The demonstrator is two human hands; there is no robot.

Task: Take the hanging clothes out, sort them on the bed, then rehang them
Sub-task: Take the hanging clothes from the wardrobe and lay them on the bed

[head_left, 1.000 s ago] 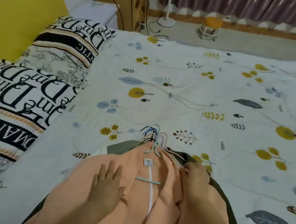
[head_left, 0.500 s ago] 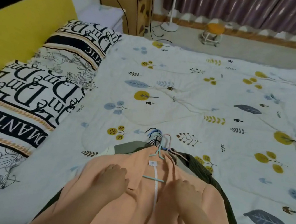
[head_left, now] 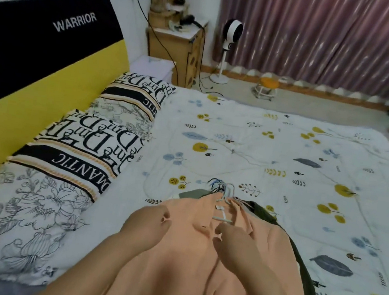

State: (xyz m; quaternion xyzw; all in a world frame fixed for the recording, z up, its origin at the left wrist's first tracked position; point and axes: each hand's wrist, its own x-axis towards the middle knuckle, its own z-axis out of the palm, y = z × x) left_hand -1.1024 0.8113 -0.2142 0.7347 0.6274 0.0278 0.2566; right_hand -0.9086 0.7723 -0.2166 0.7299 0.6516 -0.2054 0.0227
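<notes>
Home bedroom: bed (head_left: 251,140) with leaf-print quilt, printed pillows (head_left: 95,144), headboard (head_left: 39,57), wooden nightstand (head_left: 176,53), standing fan (head_left: 229,43), curtains (head_left: 327,36)

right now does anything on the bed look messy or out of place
Only the clothes: the peach shirt lies on top of darker garments in one heap, with the hangers bunched together at the top. Nothing looks spilled or damaged.
</notes>
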